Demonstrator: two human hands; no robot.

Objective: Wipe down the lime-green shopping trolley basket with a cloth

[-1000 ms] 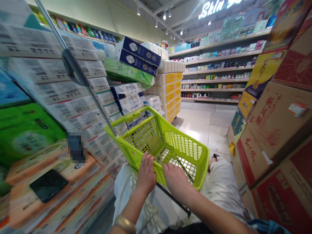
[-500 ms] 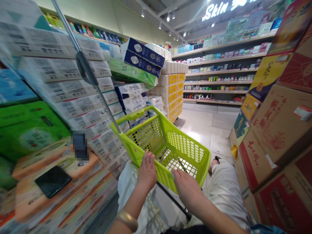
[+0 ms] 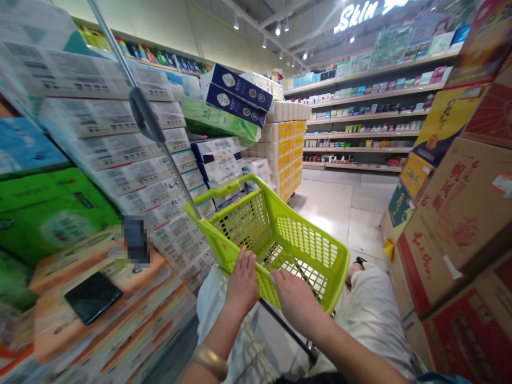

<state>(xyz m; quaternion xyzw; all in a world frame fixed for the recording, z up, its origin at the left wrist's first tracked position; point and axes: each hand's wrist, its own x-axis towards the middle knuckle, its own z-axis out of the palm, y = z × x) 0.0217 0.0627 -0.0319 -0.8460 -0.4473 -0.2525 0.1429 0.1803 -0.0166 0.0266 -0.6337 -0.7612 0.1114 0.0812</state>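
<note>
One lime-green perforated plastic basket (image 3: 307, 221), close before us

A gold-toned metal bangle (image 3: 210, 364) circles our left wrist. Our left hand (image 3: 243, 278) grips the basket's near rim, fingers bent over it; just beside it, our right hand (image 3: 295, 294) is closed on the same rim. The basket sits at our loose white trousers (image 3: 370, 314). To our left, a flat glossy black slab (image 3: 93, 297) lies on orange packs (image 3: 52, 325); to our right rise brown-and-red cardboard cartons (image 3: 476, 192). Farther off run long product-filled shelves (image 3: 372, 73).
</note>
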